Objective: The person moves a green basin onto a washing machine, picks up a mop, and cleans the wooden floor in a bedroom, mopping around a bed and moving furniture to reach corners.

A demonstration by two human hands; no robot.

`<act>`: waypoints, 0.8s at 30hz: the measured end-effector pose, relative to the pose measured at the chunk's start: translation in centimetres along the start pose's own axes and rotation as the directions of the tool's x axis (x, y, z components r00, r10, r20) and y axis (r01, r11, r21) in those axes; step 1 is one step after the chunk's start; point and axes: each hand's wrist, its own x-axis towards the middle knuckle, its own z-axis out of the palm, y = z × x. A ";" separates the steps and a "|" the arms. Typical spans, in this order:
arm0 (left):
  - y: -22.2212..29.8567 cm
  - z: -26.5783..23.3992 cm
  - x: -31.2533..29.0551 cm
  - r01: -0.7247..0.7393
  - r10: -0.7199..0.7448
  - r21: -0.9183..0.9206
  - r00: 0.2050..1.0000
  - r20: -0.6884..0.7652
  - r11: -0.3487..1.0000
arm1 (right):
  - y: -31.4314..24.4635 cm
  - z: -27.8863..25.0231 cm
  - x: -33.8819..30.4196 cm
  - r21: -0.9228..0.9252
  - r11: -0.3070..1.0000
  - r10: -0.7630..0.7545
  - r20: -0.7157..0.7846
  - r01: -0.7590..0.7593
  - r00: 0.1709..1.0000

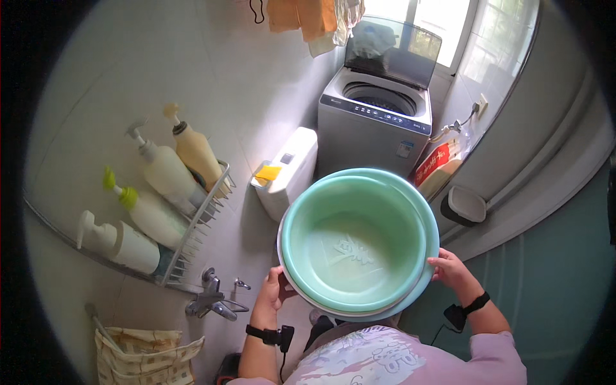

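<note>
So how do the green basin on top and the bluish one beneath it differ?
The green basin shows its inside; the bluish basin shows mainly a crescent of rim. The bluish basin juts out past the green basin on the right. Both look round and sit in one stack.

– How do the basins (pixel 350 224) look?
– Smooth, glossy plastic.
– And the faucet (pixel 210 296)?
– Shiny metal. The shirt (pixel 372 359) is matt cloth; the wall (pixel 212 96) looks smooth and faintly glossy.
</note>
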 end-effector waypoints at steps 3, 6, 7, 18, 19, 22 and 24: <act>3.1 1.7 2.5 -0.091 0.090 -0.003 0.992 -0.088 0.996 | -0.6 1.1 -0.1 0.177 0.984 -0.003 -0.027 0.008 1.000; 5.0 -0.1 6.5 -0.230 0.248 0.112 0.949 -0.193 0.967 | -0.8 1.3 1.0 0.330 0.944 -0.033 0.040 0.018 0.999; 5.8 0.1 7.7 -0.321 0.347 0.149 0.916 -0.201 0.935 | -1.3 2.4 1.2 0.355 0.934 -0.037 -0.012 0.038 0.999; 8.7 5.2 11.5 -0.157 0.157 -0.038 0.988 -0.005 0.987 | -14.2 -0.7 15.2 0.481 0.844 -0.194 -0.137 0.236 0.972; 8.0 4.7 11.0 -0.063 0.063 0.008 0.998 -0.031 0.998 | -15.9 -0.4 17.9 0.506 0.816 -0.226 -0.165 0.279 0.960; 5.6 3.1 9.8 0.013 -0.014 -0.005 0.994 -0.108 1.000 | -21.5 -1.3 25.9 0.489 0.771 -0.334 -0.237 0.409 0.912; 3.8 1.4 8.4 0.002 -0.006 -0.020 0.976 -0.217 1.000 | -25.1 -0.2 30.1 0.469 0.765 -0.344 -0.283 0.442 0.895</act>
